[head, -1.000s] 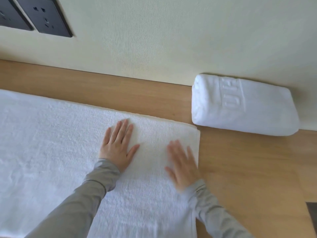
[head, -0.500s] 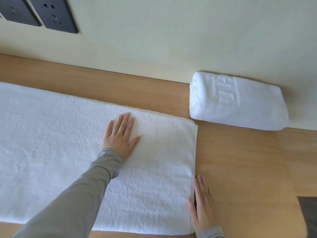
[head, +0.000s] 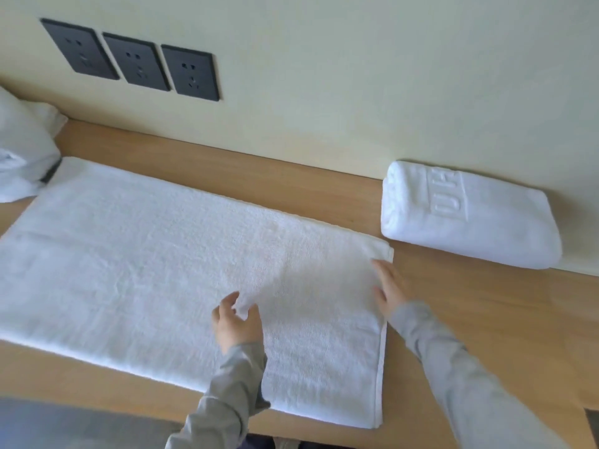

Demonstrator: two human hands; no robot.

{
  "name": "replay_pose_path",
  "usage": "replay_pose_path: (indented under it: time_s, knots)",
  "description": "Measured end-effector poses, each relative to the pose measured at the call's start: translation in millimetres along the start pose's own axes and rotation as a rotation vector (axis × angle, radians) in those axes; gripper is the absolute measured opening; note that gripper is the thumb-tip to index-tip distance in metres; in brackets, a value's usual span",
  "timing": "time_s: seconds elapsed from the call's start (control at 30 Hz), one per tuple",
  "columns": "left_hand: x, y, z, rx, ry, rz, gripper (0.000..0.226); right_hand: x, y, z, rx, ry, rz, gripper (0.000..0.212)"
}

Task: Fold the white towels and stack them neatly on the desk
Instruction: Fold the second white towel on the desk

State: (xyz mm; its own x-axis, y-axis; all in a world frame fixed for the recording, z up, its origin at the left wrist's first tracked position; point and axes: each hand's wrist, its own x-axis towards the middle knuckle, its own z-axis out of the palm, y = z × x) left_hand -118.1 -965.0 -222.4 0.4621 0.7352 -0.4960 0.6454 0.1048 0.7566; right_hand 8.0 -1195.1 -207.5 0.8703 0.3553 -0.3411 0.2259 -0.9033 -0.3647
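Flat towel: one long white towel [head: 146,270] lies spread along the desk [head: 502,303], its long sides parallel to the wall edge, its near side close to the front edge.
Left hand: my left hand [head: 238,325] is over the right half of that towel, near its front side. Fingers are loosely curled, thumb apart from them. No fabric is raised between them, and the cloth under the palm looks flat.
Right hand: my right hand [head: 390,288] is at the towel's right-hand short end, just short of its far right corner. Fingers are straight and together, lying along the hem, with the heel of the hand out over bare wood. It clasps nothing.
Towel to grip: the whole left stretch runs away from both hands, and only the right end is under them.
Folded towel: a second towel [head: 470,218], folded thick with raised lettering on top, sits against the wall [head: 356,92] at the desk's far right, near my right hand but not touching it or the flat towel.
Left end of desk: a heap of white cloth [head: 22,150] sits by the flat towel's far left corner.
Wall: three dark sockets [head: 133,61] in a row.
Sleeves: grey [head: 233,384], down to both wrists.
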Motion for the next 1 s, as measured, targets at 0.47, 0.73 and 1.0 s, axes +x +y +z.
replay_pose_path:
  time_s: [0.47,0.73,1.0]
  knots:
    - [-109,-27,60,-0.113,0.528,-0.484,0.074,123,4,-27,-0.910,-0.270,-0.216,0.069]
    - [-147,-44,104,-0.449,0.527,-0.827,0.069,134,-4,-28,-0.783,-0.312,-0.135,0.080]
    - [-170,-70,113,-0.576,0.364,-0.787,0.023,129,-20,-55,-0.671,-0.410,-0.061,0.053]
